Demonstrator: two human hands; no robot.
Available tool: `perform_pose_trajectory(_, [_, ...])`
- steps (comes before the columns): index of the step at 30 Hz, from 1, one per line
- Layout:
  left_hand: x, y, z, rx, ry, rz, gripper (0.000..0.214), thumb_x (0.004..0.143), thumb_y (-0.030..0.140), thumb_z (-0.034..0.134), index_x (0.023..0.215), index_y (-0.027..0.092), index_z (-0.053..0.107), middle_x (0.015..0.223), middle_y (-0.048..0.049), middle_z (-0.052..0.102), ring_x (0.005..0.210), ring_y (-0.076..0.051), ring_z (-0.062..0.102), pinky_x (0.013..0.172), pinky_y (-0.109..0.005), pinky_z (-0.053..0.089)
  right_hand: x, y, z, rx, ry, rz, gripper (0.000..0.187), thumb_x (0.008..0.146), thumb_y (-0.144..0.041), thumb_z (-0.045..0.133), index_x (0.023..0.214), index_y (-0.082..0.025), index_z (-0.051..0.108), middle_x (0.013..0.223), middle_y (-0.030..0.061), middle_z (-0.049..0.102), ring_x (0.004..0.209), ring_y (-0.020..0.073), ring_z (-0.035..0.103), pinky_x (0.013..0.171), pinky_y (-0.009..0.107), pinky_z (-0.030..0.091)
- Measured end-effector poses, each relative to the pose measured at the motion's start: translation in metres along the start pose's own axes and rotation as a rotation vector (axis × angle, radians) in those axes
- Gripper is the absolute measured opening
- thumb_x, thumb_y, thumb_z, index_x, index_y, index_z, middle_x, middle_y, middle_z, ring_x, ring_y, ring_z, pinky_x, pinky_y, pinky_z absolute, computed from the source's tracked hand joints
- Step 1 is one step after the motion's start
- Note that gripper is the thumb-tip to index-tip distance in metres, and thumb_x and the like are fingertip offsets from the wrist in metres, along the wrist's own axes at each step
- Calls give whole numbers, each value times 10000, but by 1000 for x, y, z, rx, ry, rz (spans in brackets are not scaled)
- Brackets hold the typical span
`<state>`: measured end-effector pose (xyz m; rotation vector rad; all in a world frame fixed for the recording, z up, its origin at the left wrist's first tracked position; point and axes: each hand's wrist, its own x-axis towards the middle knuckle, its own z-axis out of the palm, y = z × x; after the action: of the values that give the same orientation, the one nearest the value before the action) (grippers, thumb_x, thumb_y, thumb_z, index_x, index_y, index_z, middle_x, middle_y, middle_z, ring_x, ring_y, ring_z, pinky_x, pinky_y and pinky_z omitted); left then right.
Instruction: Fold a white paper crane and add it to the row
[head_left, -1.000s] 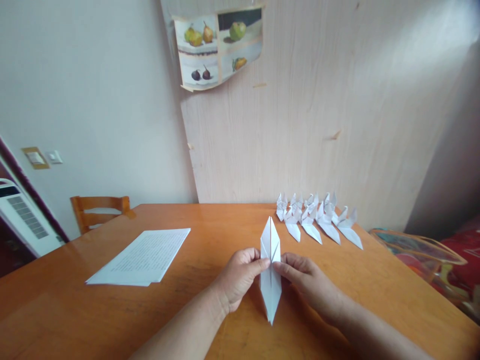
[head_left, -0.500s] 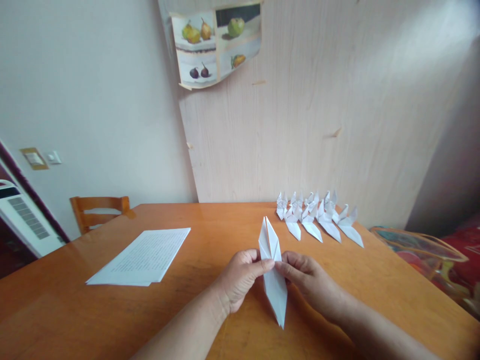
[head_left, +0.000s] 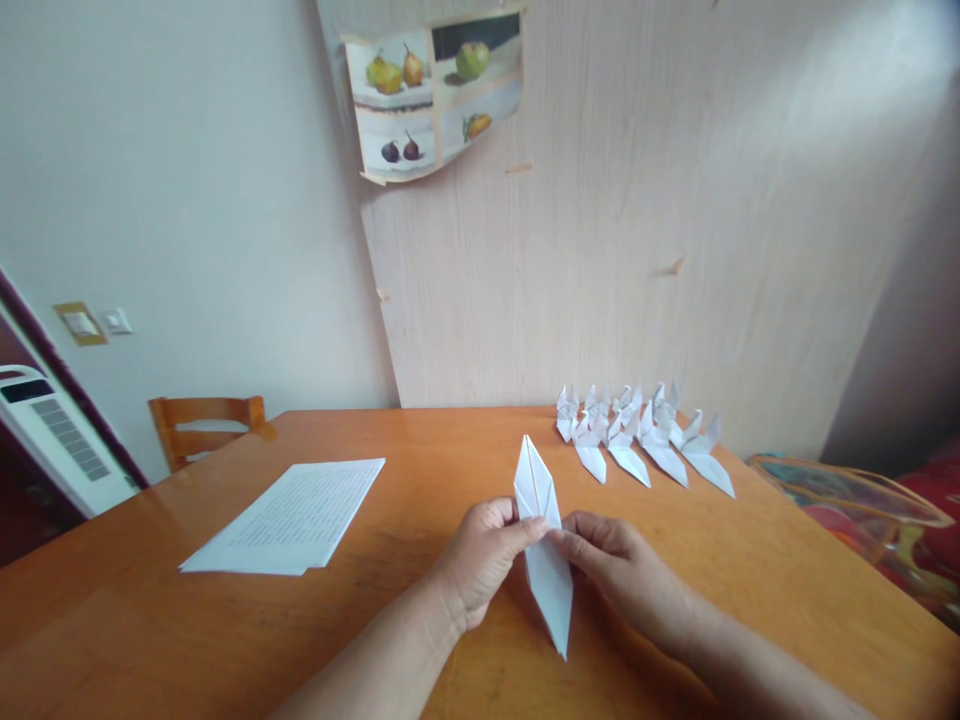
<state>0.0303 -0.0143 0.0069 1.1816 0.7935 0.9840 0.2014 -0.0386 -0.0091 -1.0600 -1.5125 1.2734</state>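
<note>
Folded paper (head_left: 550, 590) tips over between both hands

Through the head view, I see the white folded paper leaning now: its top points tilt left and its lower end has swung right, where a second ago it stood nearly straight. The gap between the top points looks narrower than half a second ago. I read this as turning the piece within the grip, with the folding still in hand.

The left hand (head_left: 487, 550) pinches it at the middle, thumb across the front. The right hand (head_left: 619, 560) grips its right edge, thumb in front. The fingers behind the paper are mostly hidden from me.

The paper is above the near part of the table (head_left: 187, 640). Beyond it, to the right, paper birds (head_left: 660, 450) stand in two rows; a paper stack (head_left: 292, 515) lies well apart on the left. Neither blocks the hands; only the left thumb covers part of the centre crease.
</note>
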Motion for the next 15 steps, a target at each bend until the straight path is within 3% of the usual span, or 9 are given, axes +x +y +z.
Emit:
perform_pose_trajectory(5, [0, 0, 0, -8, -22, -5, 294, 737, 344, 784, 871, 94, 707, 858, -96, 711, 773, -196, 610, 753, -313, 459, -1, 2, 0, 4, -16, -25, 425, 877, -589, 564, 739, -188, 581, 639, -16, 502, 595, 124, 408, 558, 269, 318])
perform_pose_trajectory(11, [-6, 2, 5, 16, -119, -54, 308, 759, 340, 766, 943, 97, 721, 914, -111, 717, 815, -213, 620, 772, -316, 441, 0, -11, -5, -3, 131, -86, 382, 856, -541, 625, 733, -181, 588, 673, -10, 506, 644, 135, 441, 606, 283, 357])
perform_pose_trajectory(15, [-10, 6, 9, 70, -184, -93, 270, 749, 279, 759, 955, 106, 734, 914, -97, 710, 808, -201, 605, 778, -306, 417, 1, -16, -8, 121, 156, -125, 300, 856, -472, 652, 796, -180, 616, 723, -6, 546, 683, 138, 469, 659, 287, 383])
